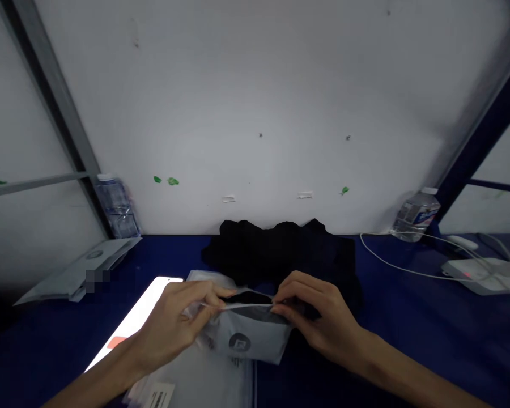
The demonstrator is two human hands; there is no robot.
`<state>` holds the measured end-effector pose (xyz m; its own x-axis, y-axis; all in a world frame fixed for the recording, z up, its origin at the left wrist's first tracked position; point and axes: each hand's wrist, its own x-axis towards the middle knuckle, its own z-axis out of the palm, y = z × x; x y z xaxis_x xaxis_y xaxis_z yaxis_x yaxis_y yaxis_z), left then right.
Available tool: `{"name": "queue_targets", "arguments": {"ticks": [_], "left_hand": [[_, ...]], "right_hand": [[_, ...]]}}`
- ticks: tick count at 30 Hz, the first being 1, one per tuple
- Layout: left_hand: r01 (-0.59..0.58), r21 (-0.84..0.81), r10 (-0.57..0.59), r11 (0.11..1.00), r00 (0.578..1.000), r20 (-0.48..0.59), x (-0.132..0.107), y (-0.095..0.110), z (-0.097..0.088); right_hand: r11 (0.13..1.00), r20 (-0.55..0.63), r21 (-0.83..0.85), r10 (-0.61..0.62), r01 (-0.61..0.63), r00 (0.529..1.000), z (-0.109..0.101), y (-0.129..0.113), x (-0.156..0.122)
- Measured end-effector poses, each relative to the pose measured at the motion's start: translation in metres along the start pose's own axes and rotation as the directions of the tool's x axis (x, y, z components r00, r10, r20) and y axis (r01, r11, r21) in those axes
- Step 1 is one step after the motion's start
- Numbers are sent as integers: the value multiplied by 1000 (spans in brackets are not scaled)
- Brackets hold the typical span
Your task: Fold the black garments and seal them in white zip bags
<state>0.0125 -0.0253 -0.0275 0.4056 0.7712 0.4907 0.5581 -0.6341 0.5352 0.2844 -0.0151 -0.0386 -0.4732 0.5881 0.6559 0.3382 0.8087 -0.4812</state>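
Note:
A translucent plastic bag (259, 340) with a round grey logo is held up in front of me, its mouth parted and dark inside. My left hand (182, 311) pinches the left end of its top edge between thumb and fingers. At the opposite end, my right hand (312, 306) grips the rim the same way. Below the bag lie more clear plastic bags (208, 382), one carrying a white barcode label (161, 395). Behind my hands a heap of black cloth (272, 246) rests against the wall.
A phone with a bright screen (136, 311) lies left, partly behind my left forearm. Farther left are flat printed bags (85, 263) and a water bottle (118, 207). Another bottle (416, 215) stands at the back right, near a white power strip (480, 275) and cables (391, 266).

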Motion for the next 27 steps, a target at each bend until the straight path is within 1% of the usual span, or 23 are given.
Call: {"name": "queue_targets", "arguments": {"ticks": [1, 3, 4, 6, 8, 9, 11, 13, 15, 17, 19, 22, 24, 25, 27], "left_hand": [[-19, 15, 19, 1000, 1000, -4, 0, 1, 1], [-89, 82, 92, 993, 995, -32, 0, 3, 1], [-135, 129, 142, 982, 989, -45, 0, 4, 1], [-249, 219, 267, 943, 962, -58, 1, 5, -1], [-361, 275, 384, 891, 923, -33, 3, 6, -5], [-406, 287, 426, 867, 905, -7, 4, 6, -7], [-457, 295, 461, 839, 885, 60, 7, 6, -11], [-468, 287, 450, 836, 883, 132, 10, 6, -13], [-449, 277, 413, 850, 893, 179, 12, 6, -15], [-404, 276, 358, 872, 911, 203, 14, 8, -14], [-347, 281, 292, 895, 931, 218, 17, 11, -13], [-284, 254, 221, 925, 943, 249, 24, 20, -12], [-277, 214, 216, 937, 938, 272, 28, 28, -11], [-283, 199, 223, 938, 934, 278, 29, 32, -10], [-294, 184, 236, 938, 931, 279, 32, 37, -8]], "right_hand": [[1000, -6, 1, -1, 1, 1000, 1, 1, 0], [1000, -15, -5, -14, 14, 1000, 2, 1, -1], [1000, -14, -9, -23, 23, 1000, 3, 0, -1], [999, -6, -22, -43, 43, 999, 2, -1, -2], [998, 12, -44, -35, 36, 999, 0, -4, -3], [998, 20, -61, -11, 13, 1000, -2, -5, -3], [993, 34, -103, 61, -57, 998, -6, -7, -3], [982, 56, -130, 148, -139, 987, -9, -8, -4], [968, 83, -126, 226, -215, 971, -9, -8, -4], [952, 92, -98, 298, -289, 950, -7, -7, -4], [938, 66, -57, 345, -341, 936, -5, -6, -3], [944, -51, 6, 330, -330, 943, -4, -5, -3], [957, -146, 29, 290, -289, 946, -6, -6, -2], [961, -176, 35, 275, -274, 945, -7, -7, -2], [964, -187, 43, 265, -261, 946, -9, -8, -2]]}}
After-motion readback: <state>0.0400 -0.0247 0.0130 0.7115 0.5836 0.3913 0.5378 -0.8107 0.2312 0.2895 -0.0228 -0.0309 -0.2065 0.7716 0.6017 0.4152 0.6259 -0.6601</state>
